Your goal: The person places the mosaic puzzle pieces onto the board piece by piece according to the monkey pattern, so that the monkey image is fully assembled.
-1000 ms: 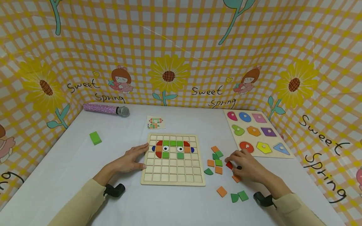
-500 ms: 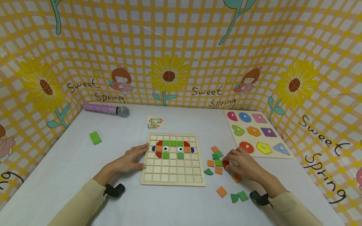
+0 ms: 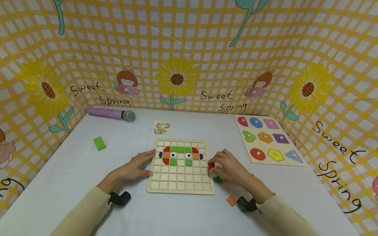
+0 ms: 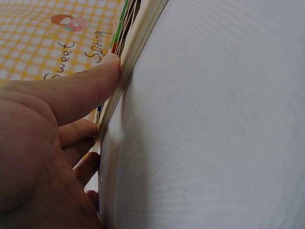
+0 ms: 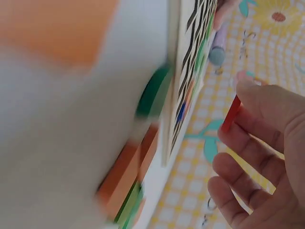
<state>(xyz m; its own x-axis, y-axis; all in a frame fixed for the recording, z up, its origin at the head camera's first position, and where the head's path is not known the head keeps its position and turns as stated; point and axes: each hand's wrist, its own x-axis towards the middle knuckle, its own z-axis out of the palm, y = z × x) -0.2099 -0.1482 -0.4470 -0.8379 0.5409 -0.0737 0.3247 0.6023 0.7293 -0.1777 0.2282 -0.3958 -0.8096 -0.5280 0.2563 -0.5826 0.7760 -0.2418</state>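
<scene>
My right hand (image 3: 230, 167) pinches a small red tile (image 3: 211, 166) between thumb and fingertips, right at the right edge of the wooden grid board (image 3: 181, 192). Seen edge-on in the right wrist view, the red tile (image 5: 232, 112) stands off the table. My left hand (image 3: 133, 167) lies at the board's left edge, fingers extended, with the thumb (image 4: 90, 88) against the rim. Red, green, orange and blue pieces and two eye tiles (image 3: 173, 155) fill cells in the board's upper rows. A dark green quarter-round piece (image 3: 218, 179) shows beneath my right hand, which hides most of the loose tiles.
An orange tile (image 3: 231, 200) lies near my right wrist. Behind the board is a small pattern card (image 3: 163, 127). A shape puzzle (image 3: 270, 139) lies at the back right, a microphone (image 3: 110, 114) at the back left, and a green block (image 3: 99, 143) on the left.
My right hand has drawn the red tile left from among the loose pieces to the board's right edge. My left hand stays in place.
</scene>
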